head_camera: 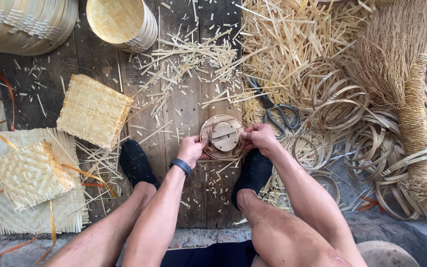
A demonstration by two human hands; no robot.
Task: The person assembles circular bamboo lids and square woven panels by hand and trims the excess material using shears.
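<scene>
A small round woven bamboo piece pressed over a wooden mould [223,136] rests on the dark plank floor between my feet. My left hand [192,149] grips its left rim, a dark band on the wrist. My right hand [259,137] grips its right rim. Both thumbs press on the edge of the round piece.
Metal shears [276,112] lie just right of the mould. Bamboo hoops [332,104] and a straw broom [413,113] fill the right side. Square woven mats [94,111] lie to the left, stacked round baskets [124,21] at the top. Bamboo offcuts [189,59] litter the planks.
</scene>
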